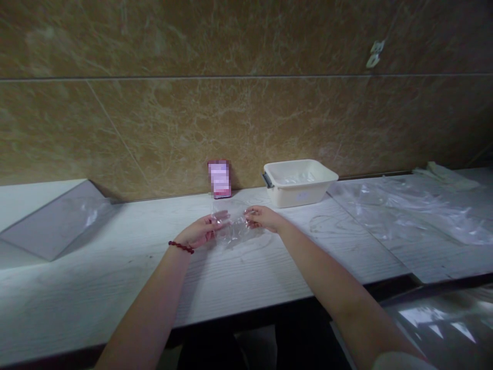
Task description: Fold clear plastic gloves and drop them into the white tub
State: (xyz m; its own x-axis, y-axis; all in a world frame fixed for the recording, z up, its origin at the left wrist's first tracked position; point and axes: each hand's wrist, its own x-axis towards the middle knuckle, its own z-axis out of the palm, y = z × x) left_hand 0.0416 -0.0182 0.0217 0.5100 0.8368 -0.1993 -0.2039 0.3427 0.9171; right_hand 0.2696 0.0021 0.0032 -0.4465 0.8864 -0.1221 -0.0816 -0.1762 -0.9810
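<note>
Over the white wood-grain table [115, 277], my left hand [200, 231] and my right hand [264, 217] each pinch one side of a small clear plastic bag [233, 226]. The bag is stretched between them, just above the tabletop. My left wrist wears a dark red bead bracelet [181, 247]. Both hands have their fingers closed on the bag's edges.
A cream plastic tub [300, 181] stands by the marble wall, right of a small pink card [219, 179] leaning upright. Sheets of clear plastic film [416, 210] cover the right side of the table. A slanted clear panel [54, 226] lies at the left.
</note>
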